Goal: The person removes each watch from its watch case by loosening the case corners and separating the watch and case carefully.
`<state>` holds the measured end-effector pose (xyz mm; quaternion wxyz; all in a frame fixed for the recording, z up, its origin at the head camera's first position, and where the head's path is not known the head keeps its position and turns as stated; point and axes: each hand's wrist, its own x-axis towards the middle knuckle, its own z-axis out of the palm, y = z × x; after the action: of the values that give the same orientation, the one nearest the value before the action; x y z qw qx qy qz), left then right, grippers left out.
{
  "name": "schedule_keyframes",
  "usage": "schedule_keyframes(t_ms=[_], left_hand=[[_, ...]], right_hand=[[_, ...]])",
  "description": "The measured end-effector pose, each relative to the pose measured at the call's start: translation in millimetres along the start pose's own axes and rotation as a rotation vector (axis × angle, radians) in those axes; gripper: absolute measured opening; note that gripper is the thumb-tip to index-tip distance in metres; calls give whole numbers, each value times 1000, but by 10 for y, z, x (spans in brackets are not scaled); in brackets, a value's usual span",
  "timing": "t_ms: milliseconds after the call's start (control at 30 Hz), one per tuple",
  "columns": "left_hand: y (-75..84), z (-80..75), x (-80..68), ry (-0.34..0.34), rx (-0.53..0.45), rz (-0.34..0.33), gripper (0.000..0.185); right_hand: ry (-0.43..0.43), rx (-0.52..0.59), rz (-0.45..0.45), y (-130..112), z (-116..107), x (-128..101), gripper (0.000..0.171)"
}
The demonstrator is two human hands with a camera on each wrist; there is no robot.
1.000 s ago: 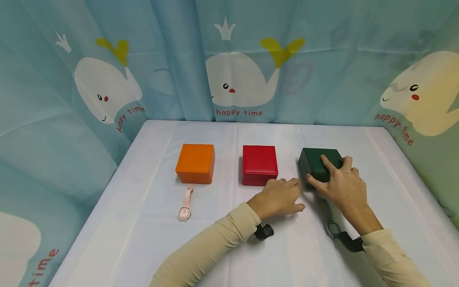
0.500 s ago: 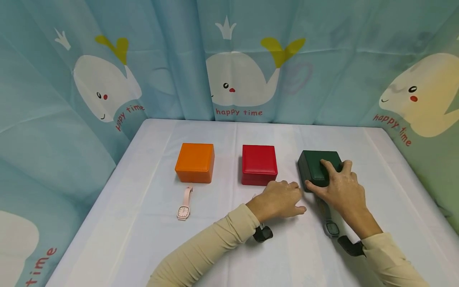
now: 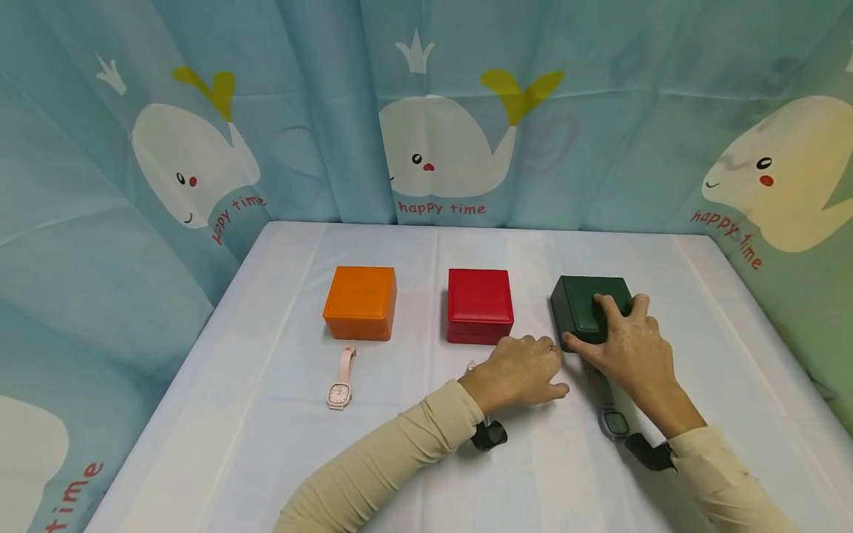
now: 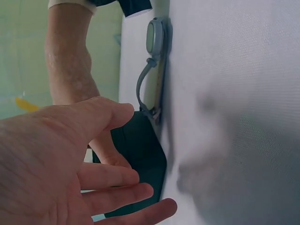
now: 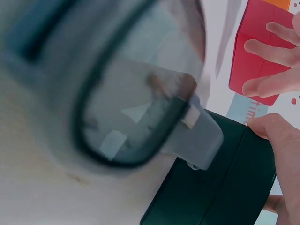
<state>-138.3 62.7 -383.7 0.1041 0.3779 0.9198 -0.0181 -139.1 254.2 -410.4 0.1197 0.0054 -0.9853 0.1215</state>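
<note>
My right hand grips a green box at the right of the table. Its thumb presses the near side, one finger lies on the lid and others reach over the right side. A grey watch lies in front of that box; the right wrist view shows its face large and close. My left hand hovers with extended fingers between the red box and the green one, holding nothing. In the left wrist view, the green box shows behind those fingers.
An orange box stands at the left, with a pink watch in front of it. Something small and pale peeks out beside my left wrist, mostly hidden. Blue curtains printed with whales surround the white table.
Both hands stay almost where they were. Under my right hand the green box has shifted only very slightly. The other boxes and the watches have not moved.
</note>
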Motion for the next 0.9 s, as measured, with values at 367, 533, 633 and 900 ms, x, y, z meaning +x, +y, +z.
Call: schedule_keyframes(t_ms=[367,533,633,900], left_hand=[[30,7,-36,157,42,-8,68],[9,20,-105,379,48,-1,57],[-20,58,-214,477,57,19,51],[-358,80,-711,654,0,43,47]], right_hand=[[-40,-22,-9,-5,-15,72,88],[-62,-51,-34,24,-42,91,89],[-75,-58,-54,62,-60,72,90],[-7,7,-140,139,-84,-94,95]])
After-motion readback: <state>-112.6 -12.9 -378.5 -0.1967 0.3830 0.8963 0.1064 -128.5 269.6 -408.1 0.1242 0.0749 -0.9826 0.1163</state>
